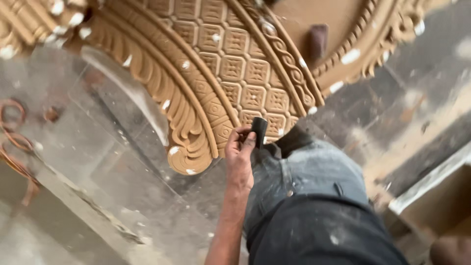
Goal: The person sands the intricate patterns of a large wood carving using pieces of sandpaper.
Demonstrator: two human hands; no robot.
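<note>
**Hand and dark pad at the edge of a carved panel**

While the head camera looks steeply down, a single hand [240, 147] shows near the middle of the view, its forearm rising from the bottom edge. Which hand it is cannot be told for certain; it lies to the left of the person's bent knee [304, 172], clad in dusty grey-blue denim, and reads as the left one. Its fingers are curled and pressed against the thumb, pinching a small dark folded pad [259, 131], most likely a piece of abrasive sheet, which stands upright out of the grip. The other hand is out of view.

The pad sits right at the lower edge of a large carved wooden panel [230, 68], tan in colour, touching or just short of it; the blur hides which. That panel curves across the top of the frame, with a grid of small square rosettes in its centre band, a twisted rope moulding on the right of the band and leaf-like fluting [162, 83] on the left, ending in a scroll [189, 154] just beside the hand. White specks dot the carving.

A second dark block [318, 41] lies on a plain part of the wood near the top. Below and to the left lies a dusty grey floor [98, 172], with rust-coloured wire loops [14, 142] at the left edge.
</note>
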